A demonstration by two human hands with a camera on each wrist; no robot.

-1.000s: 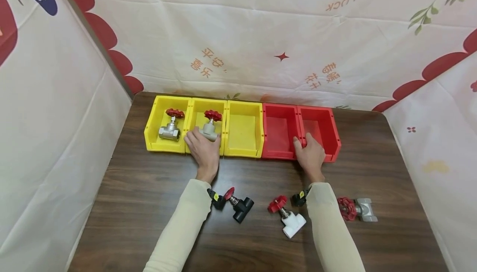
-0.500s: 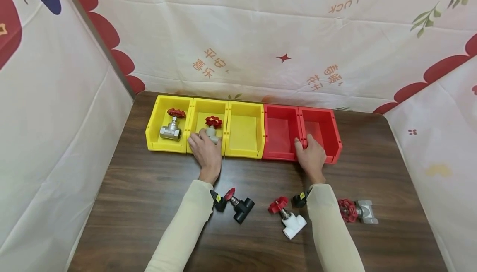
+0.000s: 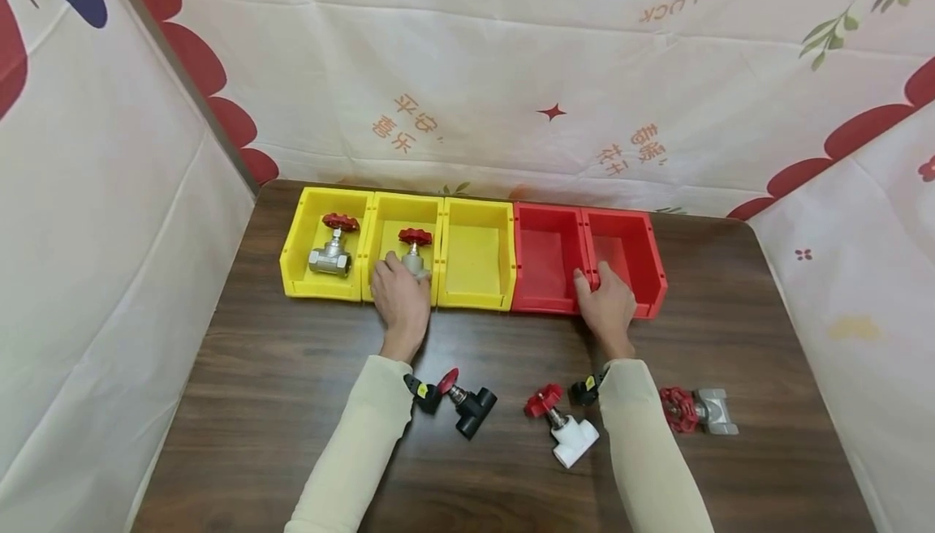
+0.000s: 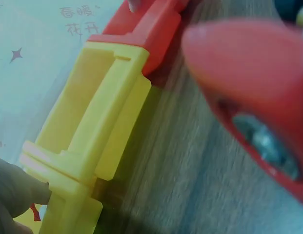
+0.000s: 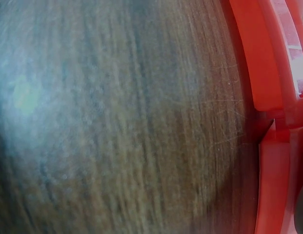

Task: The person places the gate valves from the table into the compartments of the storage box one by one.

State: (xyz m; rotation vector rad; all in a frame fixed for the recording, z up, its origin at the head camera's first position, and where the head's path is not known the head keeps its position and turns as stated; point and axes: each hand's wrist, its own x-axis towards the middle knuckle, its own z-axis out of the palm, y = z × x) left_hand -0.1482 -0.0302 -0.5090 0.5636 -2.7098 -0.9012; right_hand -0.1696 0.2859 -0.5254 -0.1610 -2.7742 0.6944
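My left hand (image 3: 402, 299) reaches over the front of the second yellow bin (image 3: 390, 212), gripping the lower part of a grey valve (image 3: 413, 262) with a red handwheel. Its body is partly hidden by the fingers. In the left wrist view, the same hand (image 4: 17, 197) is at the bin's edge, with a bit of red beside it. My right hand (image 3: 608, 306) pinches the adjoining walls of the two red bins (image 3: 551, 253), thumb in the left one and fingers in the right one. Only a dark sliver of that hand (image 5: 301, 212) shows in the right wrist view.
A metal valve (image 3: 331, 257) lies in the leftmost yellow bin. On the wooden table, a black valve (image 3: 475, 411) lies beside the left wrist camera, a white valve (image 3: 573, 440) between the forearms, and another metal valve (image 3: 712, 411) right of the right forearm.
The grey valve has shifted and turned slightly in the second yellow bin, with the left hand's fingers moving along with it. The right hand stays on the red bins.
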